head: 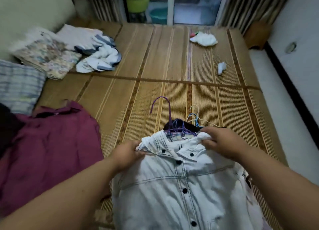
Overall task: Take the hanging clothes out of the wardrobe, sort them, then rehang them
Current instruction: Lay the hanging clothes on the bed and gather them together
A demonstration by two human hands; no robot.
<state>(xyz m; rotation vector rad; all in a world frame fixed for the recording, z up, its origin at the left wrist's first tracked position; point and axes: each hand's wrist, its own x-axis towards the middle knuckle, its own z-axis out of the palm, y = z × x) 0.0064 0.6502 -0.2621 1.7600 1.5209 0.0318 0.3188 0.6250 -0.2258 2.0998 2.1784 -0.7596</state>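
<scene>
Both hands are grasping the collar of a white button-front shirt (181, 186) — left hand (127, 154) pinching one collar end, right hand (222, 141) clutching the other. Shirt is lying face-up on the woven bamboo mat (155, 57), a purple hanger (168, 109) protruding from its neck. Maroon garment (51, 148) is lying just left; pale hangers (194, 117) are resting beyond the collar.

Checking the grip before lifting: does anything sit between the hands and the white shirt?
Nothing visible does. The left hand and right hand both pinch the white shirt directly at its collar; the purple hanger sticks out between them.
</scene>
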